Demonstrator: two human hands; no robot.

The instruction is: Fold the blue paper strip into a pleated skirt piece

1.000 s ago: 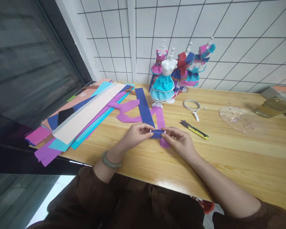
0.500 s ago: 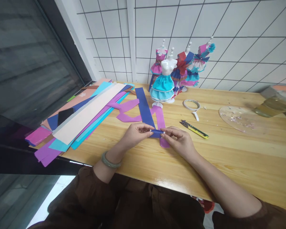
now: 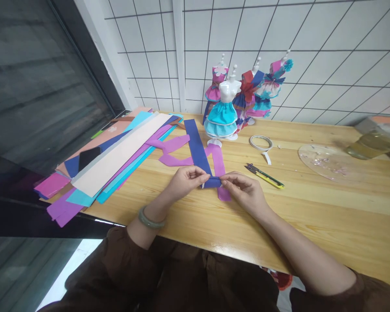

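A long dark blue strip [image 3: 198, 145] of paper or cloth runs along the table toward me, its near end folded over. My left hand [image 3: 189, 180] pinches the left corner of that fold between thumb and fingertips. On the opposite corner, my right hand [image 3: 242, 188] has the same edge pinched. A bit of white shows at each end of the fold. Under the near end lies a purple strip [image 3: 219, 160], partly covered. Purple pieces with angled ends [image 3: 177, 144] rest left of the blue strip.
Coloured strips [image 3: 123, 151] and a phone [image 3: 89, 158] are heaped at left. Small dress forms [image 3: 225, 99] stand at the back. Right of my hands are thread snips [image 3: 264, 175], a tape roll [image 3: 261, 142], a clear dish [image 3: 325, 162] with tiny bits and a jar [image 3: 377, 141].
The folded end of the blue strip has turned over and sits lower and flatter. Both hands have kept nearly the same place.
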